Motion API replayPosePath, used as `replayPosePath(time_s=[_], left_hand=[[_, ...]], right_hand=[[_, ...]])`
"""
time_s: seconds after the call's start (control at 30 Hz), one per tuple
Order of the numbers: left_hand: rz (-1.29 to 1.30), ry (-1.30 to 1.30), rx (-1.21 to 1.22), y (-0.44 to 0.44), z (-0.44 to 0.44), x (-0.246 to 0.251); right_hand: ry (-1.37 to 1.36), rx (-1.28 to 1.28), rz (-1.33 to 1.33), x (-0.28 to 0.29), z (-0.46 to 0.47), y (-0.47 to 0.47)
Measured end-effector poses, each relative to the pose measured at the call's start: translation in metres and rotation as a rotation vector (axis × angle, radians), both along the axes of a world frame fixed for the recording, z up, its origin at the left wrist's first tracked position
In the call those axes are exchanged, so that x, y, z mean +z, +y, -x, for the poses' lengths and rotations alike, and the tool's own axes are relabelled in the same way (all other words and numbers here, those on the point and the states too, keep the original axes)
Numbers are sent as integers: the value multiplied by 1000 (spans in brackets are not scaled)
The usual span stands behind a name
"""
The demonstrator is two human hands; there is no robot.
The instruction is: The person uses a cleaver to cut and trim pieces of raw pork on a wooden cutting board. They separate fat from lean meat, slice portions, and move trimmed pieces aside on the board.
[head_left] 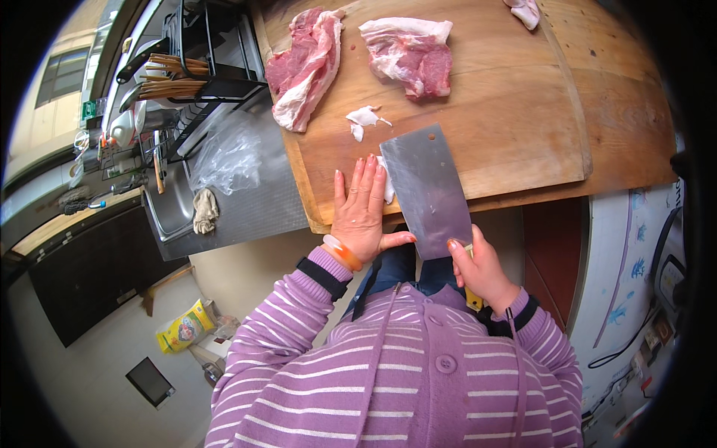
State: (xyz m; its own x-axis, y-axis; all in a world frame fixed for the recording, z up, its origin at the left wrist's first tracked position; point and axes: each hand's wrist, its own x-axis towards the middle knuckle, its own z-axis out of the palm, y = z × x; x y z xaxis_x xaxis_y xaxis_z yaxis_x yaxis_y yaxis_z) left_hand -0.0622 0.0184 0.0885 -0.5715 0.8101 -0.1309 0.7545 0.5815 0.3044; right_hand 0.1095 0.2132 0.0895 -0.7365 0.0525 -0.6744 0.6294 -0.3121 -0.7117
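Observation:
My right hand [487,271] grips a cleaver [428,190] by its yellow handle [473,297]. The broad steel blade slants up over the front edge of a wooden cutting board [504,129]. Palm down, my left hand [361,204] lies on the board's near left corner, thumb pointing toward the blade; whether thumb and blade touch is unclear. A strip of white fat or skin [387,182] shows between its fingers and the blade, partly hidden. Small white scraps [365,116] lie farther up. Two slabs of raw meat with fat, one long [308,67] and one squarer [411,56], rest at the back.
Another pale meat piece [525,12] is at the far right. To the left, a metal counter [246,196] carries a clear plastic bag [229,157], a cloth [205,211] and a black rack [224,84] with chopsticks [173,78], beside a sink [171,210]. A yellow bag [187,327] sits lower left.

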Motion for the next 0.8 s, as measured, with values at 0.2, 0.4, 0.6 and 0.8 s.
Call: replayPosePath(time_s=[0.2, 0.4, 0.6, 0.8], left_hand=[[5, 18, -20, 0, 0, -3], [21, 16, -38, -2, 1, -4], [-6, 3, -48, -3, 4, -1], [-334, -11, 30, 23, 24, -12]], right_hand=[[-126, 7, 70, 6, -7, -5], [4, -68, 155, 0, -1, -11], [-30, -63, 126, -1, 2, -13], [13, -85, 123, -3, -3, -17]])
